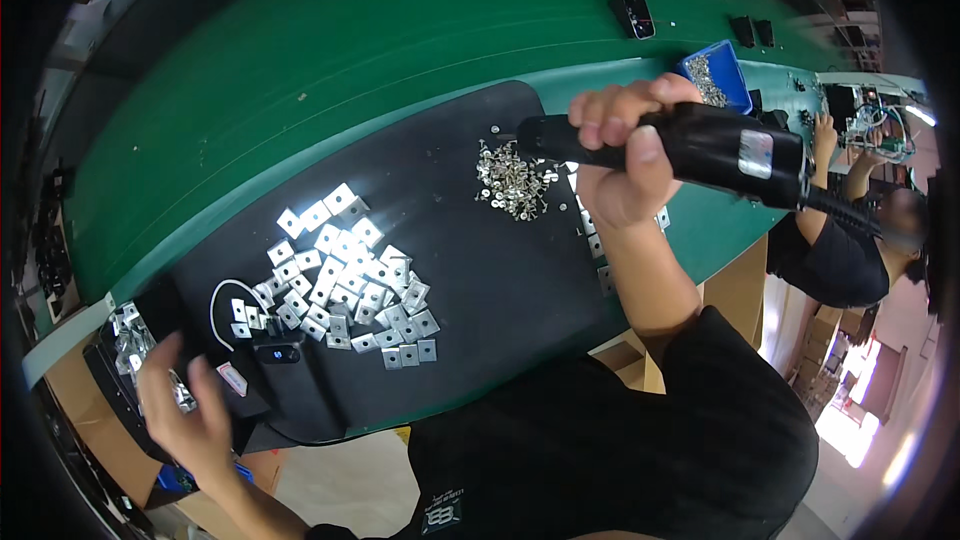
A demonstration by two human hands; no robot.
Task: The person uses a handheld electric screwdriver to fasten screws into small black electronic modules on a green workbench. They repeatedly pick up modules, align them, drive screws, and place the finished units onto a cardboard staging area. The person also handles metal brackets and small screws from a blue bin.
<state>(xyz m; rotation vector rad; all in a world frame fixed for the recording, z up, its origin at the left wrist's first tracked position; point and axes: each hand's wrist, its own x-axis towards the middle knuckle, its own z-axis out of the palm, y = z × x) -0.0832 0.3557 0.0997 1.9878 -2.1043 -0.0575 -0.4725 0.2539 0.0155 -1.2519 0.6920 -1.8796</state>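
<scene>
A green surface (300, 50) fills the upper frame. On it lie a black mat (480, 270), mid-frame, and a blue bin (735, 80) and black device (633, 13), upper right.

Bare black mat (480, 280) lay open between the bracket pile (345, 275) and the screw heap (512, 180); beyond the pile, green bench (330, 50) stood open.

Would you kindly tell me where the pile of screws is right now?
In the head view, the pile of screws lies on the black mat, just left of the right hand holding the electric screwdriver.
</scene>
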